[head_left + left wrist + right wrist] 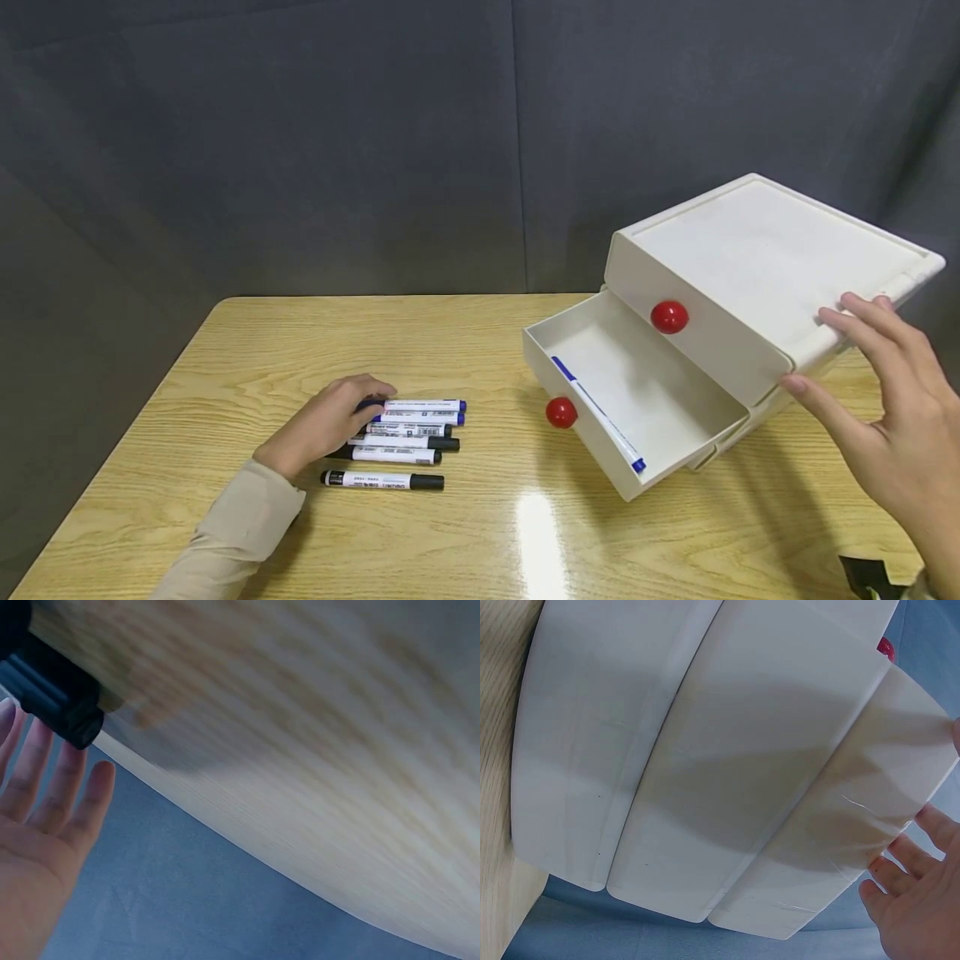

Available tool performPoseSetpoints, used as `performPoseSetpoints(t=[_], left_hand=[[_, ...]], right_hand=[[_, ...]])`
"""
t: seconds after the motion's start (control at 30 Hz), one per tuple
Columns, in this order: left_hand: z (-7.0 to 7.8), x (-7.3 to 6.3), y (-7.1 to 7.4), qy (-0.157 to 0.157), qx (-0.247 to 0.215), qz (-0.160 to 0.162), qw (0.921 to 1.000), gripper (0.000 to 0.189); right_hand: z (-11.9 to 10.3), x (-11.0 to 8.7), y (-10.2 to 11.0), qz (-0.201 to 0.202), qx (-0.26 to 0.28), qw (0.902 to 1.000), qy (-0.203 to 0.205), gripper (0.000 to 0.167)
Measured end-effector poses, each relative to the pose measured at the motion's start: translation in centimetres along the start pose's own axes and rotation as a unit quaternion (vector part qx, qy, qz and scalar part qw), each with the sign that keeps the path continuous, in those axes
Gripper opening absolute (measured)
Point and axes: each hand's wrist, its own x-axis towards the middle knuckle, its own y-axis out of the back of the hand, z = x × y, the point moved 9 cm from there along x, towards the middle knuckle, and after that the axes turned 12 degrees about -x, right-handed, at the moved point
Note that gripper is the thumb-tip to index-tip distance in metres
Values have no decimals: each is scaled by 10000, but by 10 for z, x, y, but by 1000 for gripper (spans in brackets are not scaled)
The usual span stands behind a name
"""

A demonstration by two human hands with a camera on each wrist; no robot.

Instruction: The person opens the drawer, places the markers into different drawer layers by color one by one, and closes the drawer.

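Observation:
My left hand [333, 417] lies over the left ends of several whiteboard markers [412, 418], fingertips right at the blue-capped one at the back. In the left wrist view its fingers [56, 784] are extended beside a dark marker end [56, 686]. My right hand [892, 383] rests its fingertips on the right edge of a white drawer unit [780, 250] with red knobs; the right wrist view shows them spread along that edge. A lower drawer [547, 329] is pulled out, holding a slim white pen with blue ends [600, 414].
One black-capped marker [382, 481] lies apart, in front of the row. The wooden table [360, 333] has its back edge along a dark curtain [375, 150]. A small black item [866, 575] lies near the front right.

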Motion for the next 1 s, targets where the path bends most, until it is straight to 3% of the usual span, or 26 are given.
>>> performPoseSetpoints(t=[0.5,1.0], left_hand=[[-7,4,-1,148,53,-58,9999,27],[-5,11,-3,79,319,-55,9994,20]], right_hand=[[0,0,1,-4,90,9999,-100,91],[1,0,0,-51,121,9999,-102,88]])
